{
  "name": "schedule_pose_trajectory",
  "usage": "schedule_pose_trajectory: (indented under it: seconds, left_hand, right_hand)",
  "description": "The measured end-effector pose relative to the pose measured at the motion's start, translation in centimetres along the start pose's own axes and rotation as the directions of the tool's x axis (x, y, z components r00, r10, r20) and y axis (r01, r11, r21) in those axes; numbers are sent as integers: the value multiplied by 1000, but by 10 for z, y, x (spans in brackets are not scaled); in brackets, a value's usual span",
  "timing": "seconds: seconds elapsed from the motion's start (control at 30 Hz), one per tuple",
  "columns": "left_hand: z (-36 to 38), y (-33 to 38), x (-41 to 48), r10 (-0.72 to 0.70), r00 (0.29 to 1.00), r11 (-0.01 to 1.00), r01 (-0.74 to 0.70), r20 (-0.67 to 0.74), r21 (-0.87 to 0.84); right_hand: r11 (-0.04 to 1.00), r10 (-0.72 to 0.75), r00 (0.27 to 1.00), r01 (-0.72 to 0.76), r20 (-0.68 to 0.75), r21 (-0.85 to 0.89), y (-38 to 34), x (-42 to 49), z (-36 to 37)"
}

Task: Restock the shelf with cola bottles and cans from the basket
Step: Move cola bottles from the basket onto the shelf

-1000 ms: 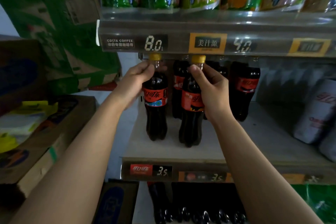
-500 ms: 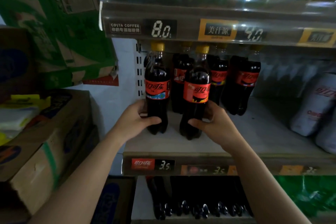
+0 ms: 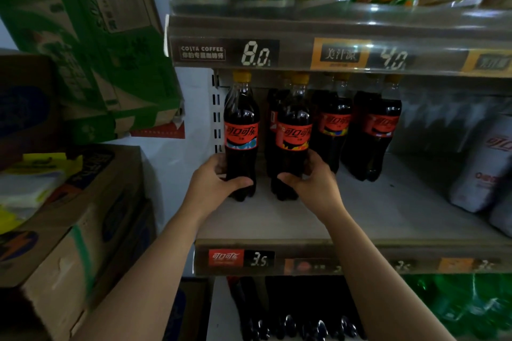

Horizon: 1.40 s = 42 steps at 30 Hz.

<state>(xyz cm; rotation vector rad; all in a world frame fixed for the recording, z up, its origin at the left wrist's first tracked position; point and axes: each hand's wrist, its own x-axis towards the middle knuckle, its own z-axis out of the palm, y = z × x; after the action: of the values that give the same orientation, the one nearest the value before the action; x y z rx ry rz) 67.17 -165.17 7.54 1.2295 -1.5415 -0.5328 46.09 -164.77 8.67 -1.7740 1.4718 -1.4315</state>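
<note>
Two cola bottles with yellow caps and red labels stand upright at the front left of the middle shelf (image 3: 360, 219). My left hand (image 3: 214, 184) grips the lower body of the left bottle (image 3: 241, 130). My right hand (image 3: 313, 185) grips the lower body of the right bottle (image 3: 294, 133). Behind and to the right stand several more cola bottles (image 3: 372, 130). The basket is out of view.
White cola packages (image 3: 482, 166) lie at the shelf's right. The shelf above (image 3: 332, 28) holds green and orange drink bottles close over the caps. Cardboard boxes (image 3: 69, 216) are stacked at the left. Dark bottles (image 3: 291, 313) fill the shelf below.
Both hands slid from the bottle necks down to the lower bodies. The two bottles now stand a little further back on the shelf, and the view has moved closer.
</note>
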Motion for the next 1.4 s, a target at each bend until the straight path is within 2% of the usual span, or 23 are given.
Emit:
schedule_pose_trajectory:
  seconds: [0.4, 0.67, 1.1, 1.4]
  left_hand:
    - [-1, 0, -3, -30, 1000, 999, 30, -5, -40]
    - [-1, 1, -5, -30, 999, 1000, 30, -13, -9]
    - [1, 7, -9, -27, 999, 999, 28, -26, 36]
    - [2, 5, -9, -32, 999, 999, 33, -30, 42]
  right_hand:
    - [1000, -4, 1000, 3, 14, 2, 3, 0, 1]
    - [1000, 15, 1000, -14, -10, 28, 5, 0, 1]
    - [999, 1, 998, -3, -63, -36, 0, 0, 7]
    - [1000, -1, 1000, 1, -16, -25, -1, 0, 0]
